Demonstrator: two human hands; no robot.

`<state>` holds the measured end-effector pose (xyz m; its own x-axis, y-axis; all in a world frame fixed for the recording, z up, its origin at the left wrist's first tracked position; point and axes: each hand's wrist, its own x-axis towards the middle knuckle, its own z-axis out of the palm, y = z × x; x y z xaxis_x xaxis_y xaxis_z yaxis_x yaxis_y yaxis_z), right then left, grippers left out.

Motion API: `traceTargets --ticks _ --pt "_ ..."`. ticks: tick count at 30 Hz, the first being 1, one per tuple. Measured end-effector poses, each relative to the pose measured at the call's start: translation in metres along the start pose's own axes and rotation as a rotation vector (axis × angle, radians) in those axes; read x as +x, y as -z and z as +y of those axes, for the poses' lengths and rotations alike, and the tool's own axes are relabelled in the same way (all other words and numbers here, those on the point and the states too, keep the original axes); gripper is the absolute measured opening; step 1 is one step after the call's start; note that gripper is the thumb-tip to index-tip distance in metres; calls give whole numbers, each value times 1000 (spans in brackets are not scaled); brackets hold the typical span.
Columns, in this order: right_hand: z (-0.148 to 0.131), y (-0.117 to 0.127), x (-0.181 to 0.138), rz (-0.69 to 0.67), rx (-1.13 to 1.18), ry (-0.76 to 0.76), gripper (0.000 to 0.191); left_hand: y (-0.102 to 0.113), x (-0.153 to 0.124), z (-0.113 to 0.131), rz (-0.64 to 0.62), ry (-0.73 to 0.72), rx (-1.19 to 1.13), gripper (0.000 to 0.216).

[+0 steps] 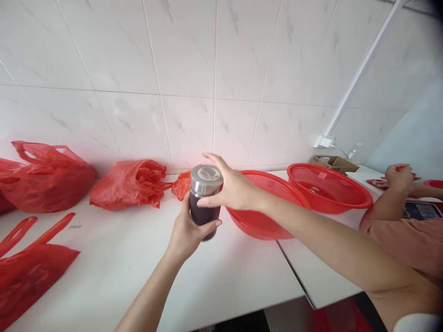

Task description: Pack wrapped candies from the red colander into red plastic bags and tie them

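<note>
A dark flask (205, 203) with a steel lid (206, 179) is held up above the white table (138, 272). My left hand (188, 230) is wrapped around its dark body from below. My right hand (231, 186) grips the lid from the right, thumb and fingers curled around its rim. Just behind and to the right of the flask lies a red mesh basket (268, 210).
Red plastic bags lie along the tiled wall at left (48, 177), at centre (129, 182), and at the near left edge (29, 272). A second red basket (328, 189) and a cardboard box (334, 162) sit at right. Another person's arm (391, 198) works at the far right.
</note>
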<state>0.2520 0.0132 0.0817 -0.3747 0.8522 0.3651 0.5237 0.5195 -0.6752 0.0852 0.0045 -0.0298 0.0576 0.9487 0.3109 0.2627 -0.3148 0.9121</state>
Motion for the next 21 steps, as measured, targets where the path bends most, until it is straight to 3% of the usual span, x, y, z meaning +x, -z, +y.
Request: traceTargets --ticks 4,7,11,15,18,21 --pt "-22 -12 -47 -206 47 -59 96 5 -53 -5 -28 100 38 74" --pt "-31 -18 -73 -248 -95 -92 84 4 -90 -14 -38 106 65 73" --pt "-40 -27 -96 -121 -215 -14 71 5 -119 -21 -95 98 21 74" --pt "-48 -24 -111 -26 -14 29 61 9 -135 -16 -171 92 -80 71" --pt "-40 -21 -122 74 231 -64 55 14 -145 -6 -107 48 -109 81" --pt "-13 -37 -140 241 526 -222 43 21 -152 2 34 15 -121 89"
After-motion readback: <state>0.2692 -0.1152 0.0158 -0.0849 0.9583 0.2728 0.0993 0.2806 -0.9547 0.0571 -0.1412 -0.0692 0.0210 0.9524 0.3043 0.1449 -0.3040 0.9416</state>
